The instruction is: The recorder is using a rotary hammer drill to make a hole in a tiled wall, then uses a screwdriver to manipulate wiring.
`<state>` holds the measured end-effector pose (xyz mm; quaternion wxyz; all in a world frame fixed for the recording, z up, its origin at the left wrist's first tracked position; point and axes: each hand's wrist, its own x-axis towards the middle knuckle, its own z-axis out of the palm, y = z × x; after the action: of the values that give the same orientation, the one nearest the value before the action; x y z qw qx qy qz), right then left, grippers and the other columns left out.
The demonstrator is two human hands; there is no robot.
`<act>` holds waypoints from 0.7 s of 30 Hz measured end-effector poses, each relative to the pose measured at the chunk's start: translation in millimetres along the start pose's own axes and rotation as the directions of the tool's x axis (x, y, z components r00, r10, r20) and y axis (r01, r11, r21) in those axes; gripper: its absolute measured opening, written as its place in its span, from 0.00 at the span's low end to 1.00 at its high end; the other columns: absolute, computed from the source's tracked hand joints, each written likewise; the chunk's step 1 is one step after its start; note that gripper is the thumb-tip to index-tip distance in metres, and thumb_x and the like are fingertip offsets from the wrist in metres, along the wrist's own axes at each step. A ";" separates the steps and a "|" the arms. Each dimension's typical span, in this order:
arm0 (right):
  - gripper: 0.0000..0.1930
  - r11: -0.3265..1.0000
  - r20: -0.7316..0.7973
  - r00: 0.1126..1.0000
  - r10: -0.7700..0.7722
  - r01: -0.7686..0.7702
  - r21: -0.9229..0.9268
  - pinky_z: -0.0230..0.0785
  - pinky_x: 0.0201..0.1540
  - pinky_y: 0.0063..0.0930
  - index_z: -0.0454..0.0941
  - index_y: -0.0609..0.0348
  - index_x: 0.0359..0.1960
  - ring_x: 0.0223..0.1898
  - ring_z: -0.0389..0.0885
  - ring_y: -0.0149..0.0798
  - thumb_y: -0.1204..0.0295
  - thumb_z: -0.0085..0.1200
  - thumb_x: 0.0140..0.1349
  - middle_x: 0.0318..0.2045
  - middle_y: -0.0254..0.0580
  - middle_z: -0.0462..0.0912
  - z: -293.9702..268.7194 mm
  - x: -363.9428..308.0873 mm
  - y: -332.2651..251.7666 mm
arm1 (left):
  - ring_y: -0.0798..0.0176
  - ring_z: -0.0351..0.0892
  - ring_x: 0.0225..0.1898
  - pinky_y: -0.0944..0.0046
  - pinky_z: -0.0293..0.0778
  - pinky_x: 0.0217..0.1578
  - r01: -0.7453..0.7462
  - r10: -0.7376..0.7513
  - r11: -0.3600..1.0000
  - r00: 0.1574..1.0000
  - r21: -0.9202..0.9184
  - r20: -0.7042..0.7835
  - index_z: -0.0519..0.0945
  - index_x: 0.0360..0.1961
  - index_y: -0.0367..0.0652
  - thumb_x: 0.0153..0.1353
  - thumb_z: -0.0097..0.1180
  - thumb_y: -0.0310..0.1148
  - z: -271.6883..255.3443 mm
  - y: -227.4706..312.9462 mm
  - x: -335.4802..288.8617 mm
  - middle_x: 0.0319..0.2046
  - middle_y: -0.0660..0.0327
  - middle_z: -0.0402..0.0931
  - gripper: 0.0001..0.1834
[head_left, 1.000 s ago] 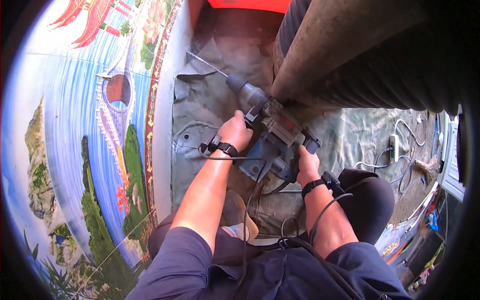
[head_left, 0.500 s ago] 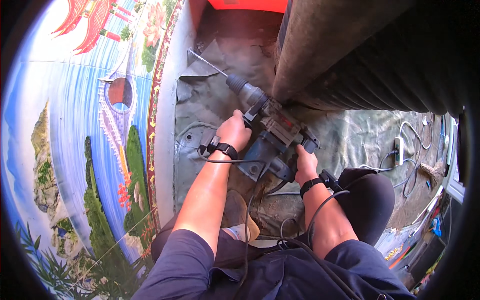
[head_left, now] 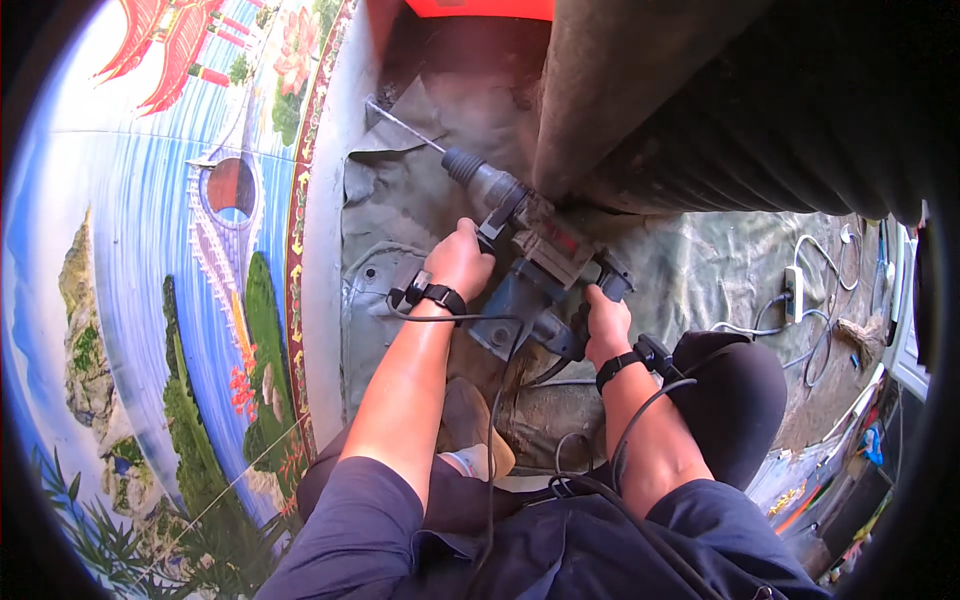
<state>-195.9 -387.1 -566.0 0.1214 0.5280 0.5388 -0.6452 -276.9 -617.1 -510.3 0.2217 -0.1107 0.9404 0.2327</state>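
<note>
Hands, left hand (head_left: 462, 262) and right hand (head_left: 606, 322), still grip the hammer drill (head_left: 530, 262); nothing has shifted.

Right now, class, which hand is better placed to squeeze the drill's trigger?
Right. The right hand wraps the rear handle of the drill, where a trigger usually sits; the left hand steadies the side, nearer the bit.

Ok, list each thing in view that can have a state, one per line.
rotary hammer drill: held in both hands, bit angled at the base of the wall
left hand: gripping the drill's front
right hand: gripping the rear handle
drill bit: fitted, tip at the tile edge
power strip: lying on the tarp, cable attached
tarp: spread, wrinkled
</note>
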 end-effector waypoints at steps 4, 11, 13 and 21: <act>0.12 0.999 0.005 0.999 0.043 -0.043 -0.009 0.68 0.35 0.31 0.79 0.61 0.37 0.30 0.75 0.31 0.67 0.63 0.54 0.29 0.32 0.79 4.6 0.1 4.0 | 0.35 0.79 0.42 0.43 0.73 0.43 -0.029 0.028 0.999 0.999 -0.026 -0.017 0.71 0.44 0.39 0.52 0.59 0.34 -2.6 -6.0 1.4 0.35 0.40 0.80 0.19; 0.10 0.998 0.024 0.999 0.032 -0.033 0.044 0.67 0.32 0.30 0.78 0.59 0.36 0.27 0.74 0.31 0.71 0.62 0.54 0.28 0.32 0.78 11.4 -9.2 -2.9 | 0.37 0.81 0.42 0.42 0.74 0.42 -0.039 0.039 0.999 0.999 -0.009 -0.017 0.71 0.45 0.40 0.52 0.57 0.32 -8.8 -8.2 1.9 0.36 0.43 0.82 0.18; 0.09 0.999 0.009 1.000 0.021 -0.021 0.041 0.67 0.32 0.30 0.78 0.59 0.35 0.27 0.74 0.31 0.71 0.62 0.54 0.28 0.32 0.77 10.5 -12.7 -3.2 | 0.37 0.81 0.41 0.42 0.74 0.43 -0.007 0.007 1.000 1.000 -0.010 0.023 0.71 0.45 0.39 0.52 0.57 0.32 -11.0 -5.6 0.6 0.35 0.43 0.82 0.18; 0.08 1.000 0.001 1.000 -0.005 0.005 -0.011 0.69 0.22 0.34 0.74 0.58 0.38 0.20 0.74 0.36 0.72 0.59 0.59 0.25 0.35 0.75 6.1 8.5 6.7 | 0.36 0.80 0.42 0.43 0.73 0.43 -0.026 0.026 0.999 1.000 -0.045 0.009 0.72 0.47 0.39 0.53 0.58 0.34 -2.5 -9.2 5.0 0.36 0.41 0.81 0.20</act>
<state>-197.9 -391.2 -577.5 0.1231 0.5257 0.5437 -0.6426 -279.3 -626.9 -514.2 0.2209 -0.1022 0.9352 0.2572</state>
